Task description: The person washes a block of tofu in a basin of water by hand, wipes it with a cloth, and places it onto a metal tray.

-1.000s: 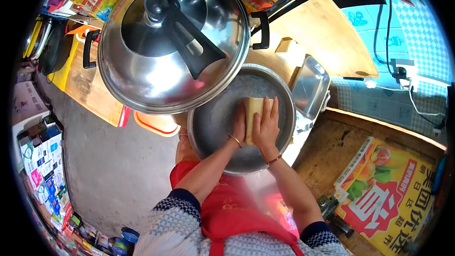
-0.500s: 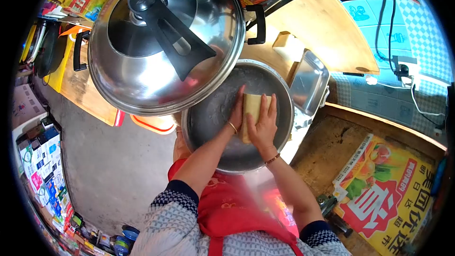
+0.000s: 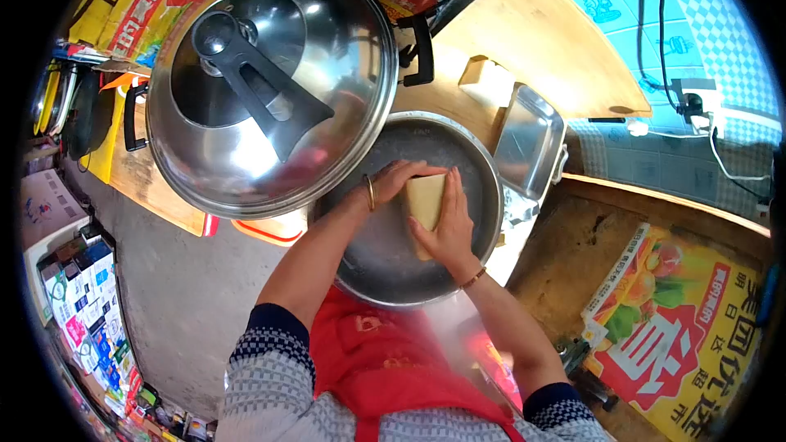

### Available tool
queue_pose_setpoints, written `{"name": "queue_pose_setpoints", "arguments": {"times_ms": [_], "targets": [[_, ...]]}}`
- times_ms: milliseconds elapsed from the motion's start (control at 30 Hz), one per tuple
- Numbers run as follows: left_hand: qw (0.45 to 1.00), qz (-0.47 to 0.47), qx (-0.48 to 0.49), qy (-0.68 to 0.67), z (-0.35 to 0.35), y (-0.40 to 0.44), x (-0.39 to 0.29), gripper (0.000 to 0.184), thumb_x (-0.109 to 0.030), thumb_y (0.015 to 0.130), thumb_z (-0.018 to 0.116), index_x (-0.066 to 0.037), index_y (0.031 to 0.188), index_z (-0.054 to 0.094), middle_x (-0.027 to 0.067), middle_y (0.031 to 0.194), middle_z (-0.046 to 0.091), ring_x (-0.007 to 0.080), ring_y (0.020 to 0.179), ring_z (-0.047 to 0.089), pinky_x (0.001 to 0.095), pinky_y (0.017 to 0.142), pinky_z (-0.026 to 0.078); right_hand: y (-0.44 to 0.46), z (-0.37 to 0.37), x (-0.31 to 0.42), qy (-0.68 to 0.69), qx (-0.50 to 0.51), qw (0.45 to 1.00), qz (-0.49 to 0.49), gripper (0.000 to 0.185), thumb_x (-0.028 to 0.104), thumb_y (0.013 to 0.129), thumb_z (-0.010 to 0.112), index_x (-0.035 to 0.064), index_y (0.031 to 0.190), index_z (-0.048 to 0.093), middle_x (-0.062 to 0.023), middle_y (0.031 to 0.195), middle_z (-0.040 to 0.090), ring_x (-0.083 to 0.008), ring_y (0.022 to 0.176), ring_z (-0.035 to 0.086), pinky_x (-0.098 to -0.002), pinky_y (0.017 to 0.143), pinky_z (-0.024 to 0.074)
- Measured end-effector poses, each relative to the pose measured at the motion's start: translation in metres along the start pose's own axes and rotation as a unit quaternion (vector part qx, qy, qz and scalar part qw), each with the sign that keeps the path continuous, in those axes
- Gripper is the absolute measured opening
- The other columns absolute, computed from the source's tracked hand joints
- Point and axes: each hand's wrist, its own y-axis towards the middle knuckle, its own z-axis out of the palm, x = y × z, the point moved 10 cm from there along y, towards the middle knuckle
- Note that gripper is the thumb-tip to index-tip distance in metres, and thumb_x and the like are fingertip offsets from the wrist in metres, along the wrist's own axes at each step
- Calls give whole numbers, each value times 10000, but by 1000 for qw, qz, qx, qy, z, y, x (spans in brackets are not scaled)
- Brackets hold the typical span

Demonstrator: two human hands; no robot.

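A pale yellow rectangular block [image 3: 426, 200], its exact kind unclear, stands tilted inside a wide metal pan [image 3: 385, 266]. My right hand [image 3: 449, 227] grips its right side, with the fingers along the edge and the thumb across the near face. My left hand [image 3: 399, 180] reaches around the block's far upper left, and its fingertips are partly hidden behind the block. Both hands are over the pan, the left wearing a gold bangle and the right a thin bracelet.
A large steel wok lid [image 3: 270, 90] with a black handle rises at the pan's upper left. On the wooden table [image 3: 540, 41] lie a pale block [image 3: 486, 80] and a rectangular metal tray [image 3: 529, 141]. A power socket [image 3: 700, 102] with cables is at the right.
My left hand has moved from the block's left side up to its far corner, its wrist bending outward. The block tips slightly, showing more of its top face. The camera view has shifted a little.
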Motion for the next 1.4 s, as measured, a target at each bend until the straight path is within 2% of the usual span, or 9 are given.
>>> {"name": "queue_pose_setpoints", "arguments": {"times_ms": [367,433,500,767,900,1000,1033,1233,1400], "targets": [[959,-258,-64,-94,-10,-15,95,649,-523,919,247,-26,1195,560,115,1201,557,201,1132,465,307,1010,276,0,1,-18,38,-21,998,42,829,388,770,618,3,1382,213,-224,1407,272,-356,1239,375,-392,938,407],[946,-161,-250,-133,-15,-33,57,704,-588,902,252,-31,1252,504,108,1240,527,209,1148,455,313,1017,270,3,-6,-30,67,-49,994,74,771,389,805,587,10,1378,237,-220,1390,313,-344,1228,398,-380,917,425],[909,-144,-337,-200,9,-53,50,731,-614,890,281,-38,1319,419,96,1292,482,214,1153,454,323,1033,255,-8,37,-65,282,143,896,313,679,404,853,526,18,1362,294,-225,1324,412,-338,1196,444,-367,922,419],[839,-230,-422,-255,14,-130,44,494,-346,880,570,-33,1243,449,88,1187,522,175,1011,548,305,839,454,-28,25,-53,192,-70,977,59,450,290,879,521,-15,1211,500,-227,1246,488,-369,1180,433,-408,991,334],[858,-161,-433,-223,-6,-145,60,478,-326,905,530,-11,1251,431,94,1180,526,175,1063,516,306,879,424,-43,14,-117,101,-235,943,215,390,218,844,566,-26,1148,543,-218,1183,532,-350,1125,478,-390,971,356],[851,-146,-500,-71,-11,-148,20,467,-303,909,522,5,1246,425,100,1186,525,184,1083,501,306,903,403,-61,109,-169,661,-203,586,423,278,172,855,561,16,1084,584,-132,1103,600,-210,1032,557,-311,882,418],[852,-147,-498,-66,-8,-147,18,467,-303,909,522,5,1246,425,100,1186,525,184,1083,501,306,903,403,-65,116,-171,664,-205,582,422,278,172,855,561,16,1084,584,-132,1103,600,-210,1032,557,-311,882,418],[852,-160,-493,76,-12,-143,4,528,-326,897,522,61,1237,405,180,1198,508,250,1103,487,322,945,363,-32,41,-1,395,-50,917,22,381,243,945,419,8,1237,486,-147,1271,497,-229,1211,445,-379,1021,326],[835,-142,-526,76,-35,-149,27,622,-356,838,595,110,1203,402,256,1197,491,341,1114,481,377,958,356,-17,46,26,76,0,996,-47,513,264,921,400,22,1364,306,-160,1411,312,-263,1330,260,-428,1080,202]]}}
